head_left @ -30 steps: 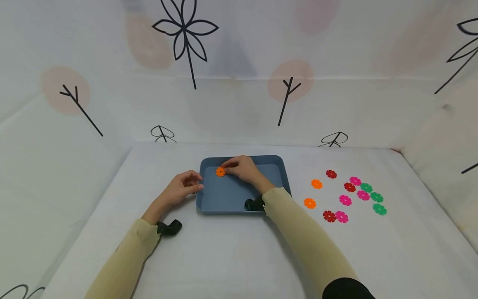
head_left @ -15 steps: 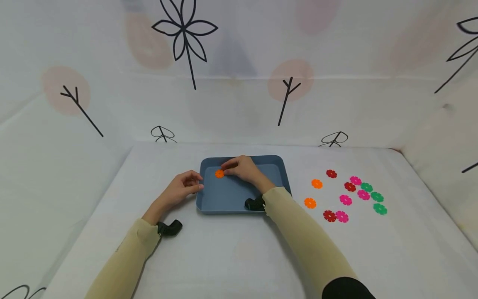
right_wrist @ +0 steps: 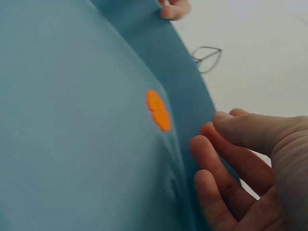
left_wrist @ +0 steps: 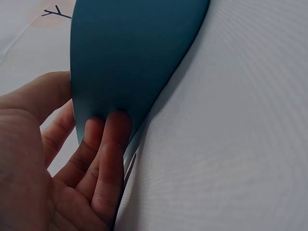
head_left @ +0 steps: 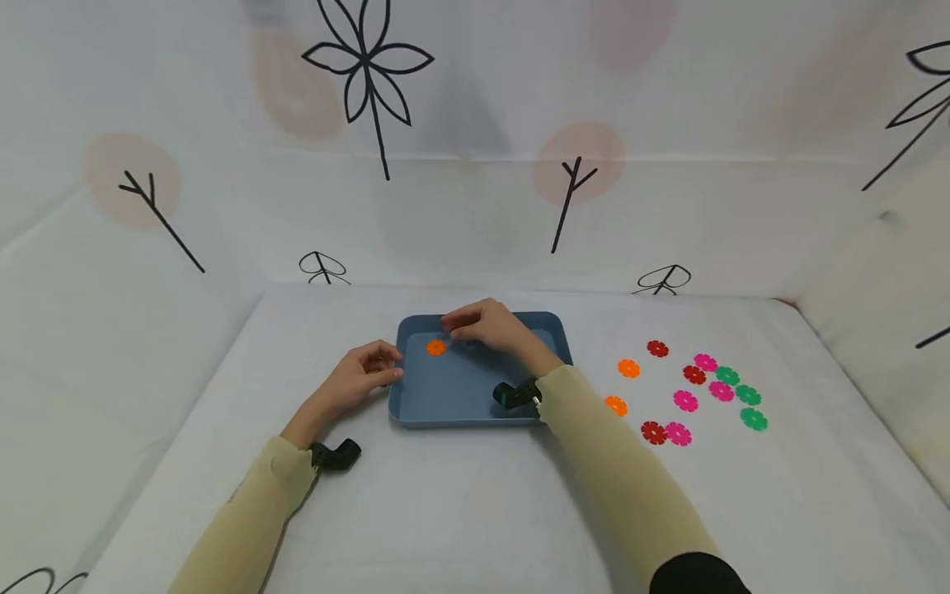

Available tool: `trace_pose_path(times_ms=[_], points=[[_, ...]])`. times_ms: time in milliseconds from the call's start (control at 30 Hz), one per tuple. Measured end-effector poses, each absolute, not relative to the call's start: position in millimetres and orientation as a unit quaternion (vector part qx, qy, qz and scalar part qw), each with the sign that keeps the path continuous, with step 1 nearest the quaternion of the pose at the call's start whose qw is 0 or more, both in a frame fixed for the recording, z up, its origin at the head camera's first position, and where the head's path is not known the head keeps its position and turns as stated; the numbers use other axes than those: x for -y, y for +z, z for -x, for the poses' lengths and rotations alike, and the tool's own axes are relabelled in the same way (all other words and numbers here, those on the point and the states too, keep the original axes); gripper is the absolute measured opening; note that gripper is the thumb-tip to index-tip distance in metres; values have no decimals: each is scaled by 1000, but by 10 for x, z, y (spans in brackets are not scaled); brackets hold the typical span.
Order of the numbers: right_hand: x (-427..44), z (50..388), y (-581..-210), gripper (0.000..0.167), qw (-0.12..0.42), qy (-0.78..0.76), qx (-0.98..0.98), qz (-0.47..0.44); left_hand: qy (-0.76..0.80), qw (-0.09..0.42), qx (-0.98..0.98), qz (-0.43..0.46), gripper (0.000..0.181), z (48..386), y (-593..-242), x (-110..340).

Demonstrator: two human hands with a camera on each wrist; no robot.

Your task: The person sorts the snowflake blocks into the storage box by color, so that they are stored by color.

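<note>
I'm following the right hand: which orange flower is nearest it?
The orange flower inside the blue tray, near its far left corner; the other two orange flowers lie on the white table, farther from the right hand.

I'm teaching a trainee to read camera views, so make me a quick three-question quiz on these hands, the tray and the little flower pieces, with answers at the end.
1. Multiple choice: what is the left hand touching?
A) a red flower
B) the blue tray
C) the other hand

2. True or false: the right hand is holding no flower.

3. Count: how many green flowers lie on the white tabletop?

Key:
1. B, at its left edge.
2. True; the orange flower in the tray lies apart from its fingers.
3. Three.
</note>
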State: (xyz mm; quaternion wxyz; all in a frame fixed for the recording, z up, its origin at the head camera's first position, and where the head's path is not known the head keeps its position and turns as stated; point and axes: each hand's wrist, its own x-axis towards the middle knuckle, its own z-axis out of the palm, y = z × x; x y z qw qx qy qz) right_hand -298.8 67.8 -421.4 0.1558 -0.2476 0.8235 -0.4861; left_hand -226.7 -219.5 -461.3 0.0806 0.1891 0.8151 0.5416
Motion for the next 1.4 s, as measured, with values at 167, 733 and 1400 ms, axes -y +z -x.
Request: trace_pose_path(times_ms=[167, 733, 1400], points=[[-828, 2993, -4102, 33, 156, -479, -827, 251, 531, 70, -823, -190, 25, 2264, -4636, 2209], [-1610, 2886, -3820, 32, 106, -460, -858, 204, 526, 80, -829, -175, 24, 2113, -4343, 2155], [-2637, 2632, -4074, 33, 100, -394, -908, 103, 530, 89, -826, -173, 29, 2084, -4264, 2085]])
